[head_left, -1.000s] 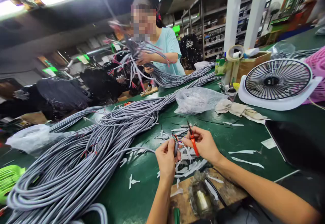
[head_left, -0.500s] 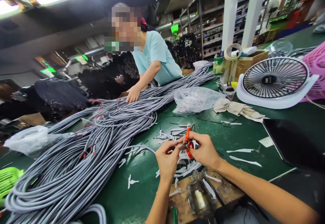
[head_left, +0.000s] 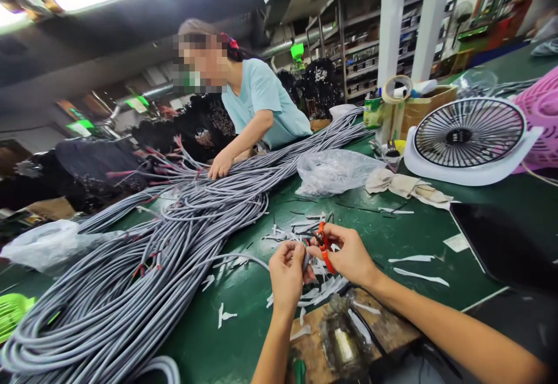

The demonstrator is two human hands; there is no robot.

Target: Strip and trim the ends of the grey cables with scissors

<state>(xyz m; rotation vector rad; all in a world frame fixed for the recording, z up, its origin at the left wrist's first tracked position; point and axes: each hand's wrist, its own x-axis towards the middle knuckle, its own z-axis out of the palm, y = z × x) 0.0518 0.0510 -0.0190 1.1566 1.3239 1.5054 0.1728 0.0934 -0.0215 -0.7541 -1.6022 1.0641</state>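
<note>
My left hand is closed around the end of a grey cable, with thin coloured wires just showing at the fingertips. That cable runs left into a large pile of grey cables. My right hand grips orange-handled cutters, whose jaws point toward the cable end. Between the hands the contact of jaws and wire is too small to make out. White scraps of stripped material lie on the green table beneath and around both hands.
Across the table a person has a hand on the cables. A wooden board with a metal block sits close in front. To the right are a white fan, a dark tablet-like slab, a glove and a plastic bag.
The cutters have drawn slightly away from my left fingers, and coloured wires now show there. Across the table, the person has leaned left, and red-tipped cable ends have lifted and spread.
</note>
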